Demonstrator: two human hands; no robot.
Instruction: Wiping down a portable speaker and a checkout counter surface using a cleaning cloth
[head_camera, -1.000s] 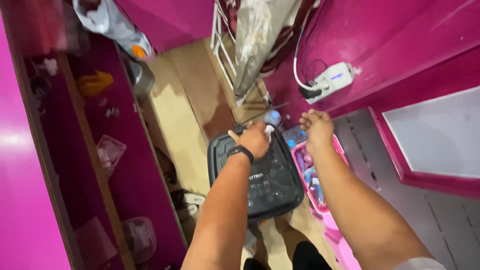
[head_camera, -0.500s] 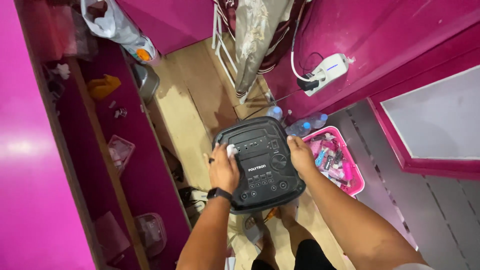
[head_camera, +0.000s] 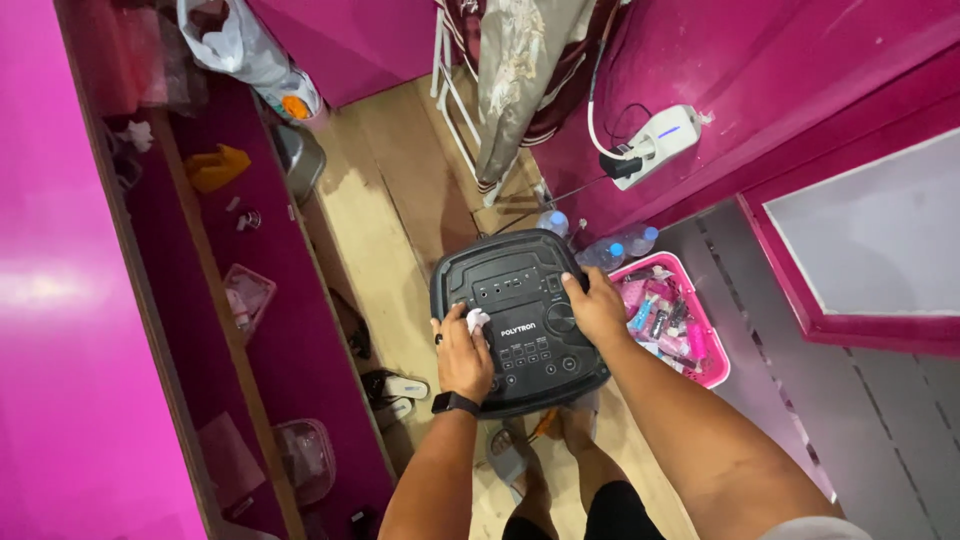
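Single head view, steeply downward, seemingly near the speaker (head_camera: 517, 320)
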